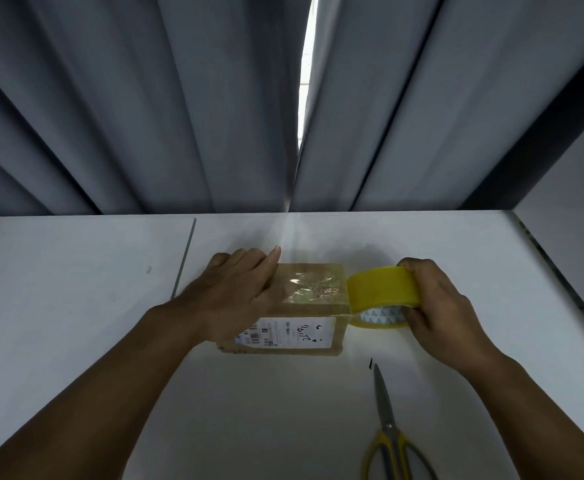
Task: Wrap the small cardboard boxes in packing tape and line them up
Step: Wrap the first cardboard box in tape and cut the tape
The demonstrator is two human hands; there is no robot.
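Cardboard box (304,306), just one, lies under the flat left hand (238,289); right hand (439,306) grips one tape roll (382,292); one scissors (389,431) near right on the counter (76,289).

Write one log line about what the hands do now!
left hand: presses box | right hand: grips tape roll | scissors: lying on table

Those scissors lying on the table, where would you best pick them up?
By the yellow handles, coming from the near side: the scissors lie flat and closed, loops toward the person, blade tips pointing away toward the box.
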